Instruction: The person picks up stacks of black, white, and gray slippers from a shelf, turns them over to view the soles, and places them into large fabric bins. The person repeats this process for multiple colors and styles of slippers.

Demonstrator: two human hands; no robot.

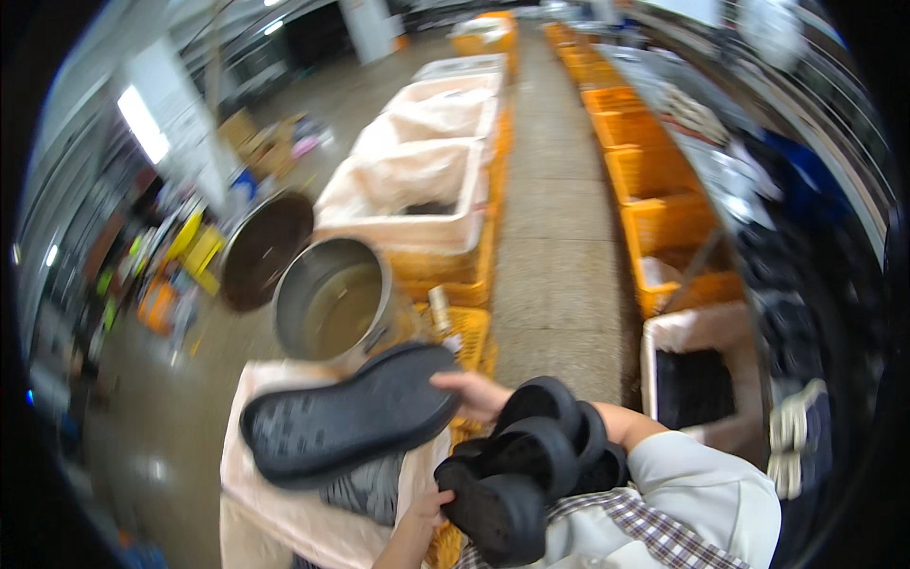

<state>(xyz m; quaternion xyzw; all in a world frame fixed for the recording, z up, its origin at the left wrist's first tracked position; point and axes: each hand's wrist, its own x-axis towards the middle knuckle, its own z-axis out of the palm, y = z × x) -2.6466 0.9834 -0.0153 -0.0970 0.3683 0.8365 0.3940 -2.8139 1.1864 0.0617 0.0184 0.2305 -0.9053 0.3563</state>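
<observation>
My right hand (474, 394) is closed on one end of a large black shoe sole (355, 412), which extends left over a lined bin. My left hand (428, 507), lower in the head view, has its fingers closed on the edge of a black slide sandal (502, 512). More black sandals (545, 427) are bunched against my right forearm, hiding part of it; what supports them is not visible. Beneath the sole, the pale-lined bin (251, 507) contains grey-black pieces that I cannot make out clearly.
Ahead stand a metal drum (284, 318) with murky contents and a brown round tub (237, 261). Pink-lined crates (398, 232) form a row beyond. Orange crates (621, 175) line the right of the aisle, and a lined bin (654, 379) with black pieces stands nearby.
</observation>
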